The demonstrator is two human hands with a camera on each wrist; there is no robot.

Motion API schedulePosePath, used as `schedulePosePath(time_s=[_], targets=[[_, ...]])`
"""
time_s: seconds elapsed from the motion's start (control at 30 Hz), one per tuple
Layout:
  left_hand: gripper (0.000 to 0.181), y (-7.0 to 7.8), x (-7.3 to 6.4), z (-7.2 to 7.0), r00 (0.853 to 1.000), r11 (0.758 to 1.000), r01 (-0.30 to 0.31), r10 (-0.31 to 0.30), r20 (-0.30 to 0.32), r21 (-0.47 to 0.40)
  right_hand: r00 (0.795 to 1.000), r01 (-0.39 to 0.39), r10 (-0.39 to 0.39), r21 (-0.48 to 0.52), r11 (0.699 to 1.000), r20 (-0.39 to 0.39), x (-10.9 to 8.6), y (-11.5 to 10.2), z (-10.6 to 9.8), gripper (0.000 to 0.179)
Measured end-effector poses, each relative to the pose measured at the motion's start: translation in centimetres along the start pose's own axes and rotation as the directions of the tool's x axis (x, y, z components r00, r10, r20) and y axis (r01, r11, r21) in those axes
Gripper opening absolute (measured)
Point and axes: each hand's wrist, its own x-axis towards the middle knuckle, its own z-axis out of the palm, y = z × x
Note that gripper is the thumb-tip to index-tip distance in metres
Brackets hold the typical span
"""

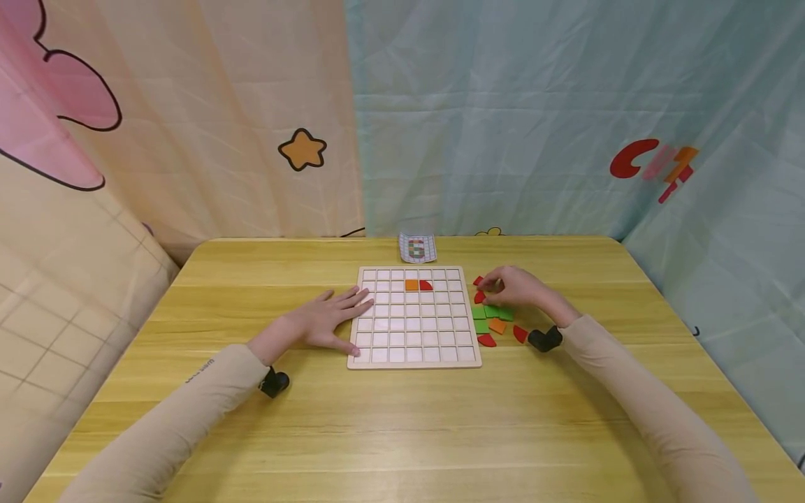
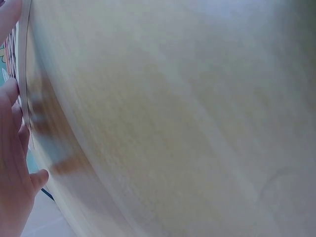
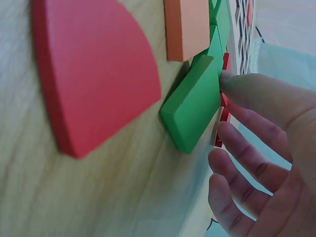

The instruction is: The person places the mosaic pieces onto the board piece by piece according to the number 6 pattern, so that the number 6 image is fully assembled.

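Observation:
My left hand (image 1: 330,321) lies with fingers spread on the left edge of the white grid board (image 1: 415,367). An orange square tile (image 1: 411,285) and a red quarter-circle tile (image 1: 425,286) sit side by side in its upper cells. Right of the board, my right hand (image 1: 512,286) has thumb and index finger at opposite sides of another red quarter-circle tile (image 1: 480,297), pinching it low over the table. In the right wrist view the thumb (image 3: 247,89) partly covers it, with a green tile (image 3: 192,108) just beside. The left wrist view shows only part of the left hand (image 2: 15,153).
Loose tiles lie right of the board: several green tiles (image 1: 481,326), an orange tile (image 1: 497,326) and more red quarter-circles (image 1: 487,340). A pattern card (image 1: 418,248) with a coloured figure lies behind the board. Printed curtains (image 1: 516,140) hang around the wooden table (image 1: 402,433).

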Motion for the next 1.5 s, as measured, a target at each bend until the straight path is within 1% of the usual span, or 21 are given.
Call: schedulePosePath(time_s=[0.1, 0.27, 0.43, 0.73, 0.83, 0.97, 1.23, 1.5], targets=[[0.1, 0.0, 0.0, 0.0, 1.0, 1.0, -0.001, 0.001, -0.001, 0.002, 1.0, 0.0, 0.0, -0.014, 1.0, -0.001, 0.0, 0.0, 0.0, 0.022], [0.1, 0.1, 0.0, -0.1, 1.0, 1.0, 0.001, -0.001, 0.0, -0.005, 1.0, 0.013, -0.014, -0.066, 0.998, -0.019, -0.1, 0.0, -0.1, 0.022], [0.101, 0.1, -0.1, -0.1, 1.0, 1.0, 0.003, -0.003, -0.001, 0.001, 0.999, 0.006, -0.008, -0.063, 0.998, -0.043, -0.2, 0.0, 0.0, 0.021], [0.102, 0.2, -0.1, -0.2, 1.0, 1.0, 0.003, -0.003, 0.0, -0.004, 0.99, -0.026, 0.018, -0.059, 0.998, -0.137, -0.1, -0.4, 0.2, 0.022], [0.102, 0.2, -0.2, -0.2, 1.0, 1.0, 0.005, -0.005, 0.001, -0.004, 0.988, -0.015, 0.005, -0.068, 0.998, -0.155, 0.0, -0.8, 0.2, 0.021], [0.102, 0.1, -0.1, -0.1, 1.0, 1.0, 0.008, -0.008, 0.002, -0.002, 0.986, 0.005, -0.018, -0.084, 0.996, -0.164, 0.3, -1.2, 0.3, 0.022], [0.102, -0.1, -0.1, 0.1, 1.0, 1.0, 0.004, -0.004, 0.001, 0.003, 0.987, -0.013, 0.007, -0.04, 0.999, -0.16, 0.8, -2.3, 0.7, 0.025], [0.101, 0.0, -0.1, 0.0, 1.0, 1.0, 0.003, -0.003, 0.008, -0.009, 0.984, -0.008, 0.002, -0.033, 0.999, -0.177, 1.5, -3.6, 1.1, 0.025]])
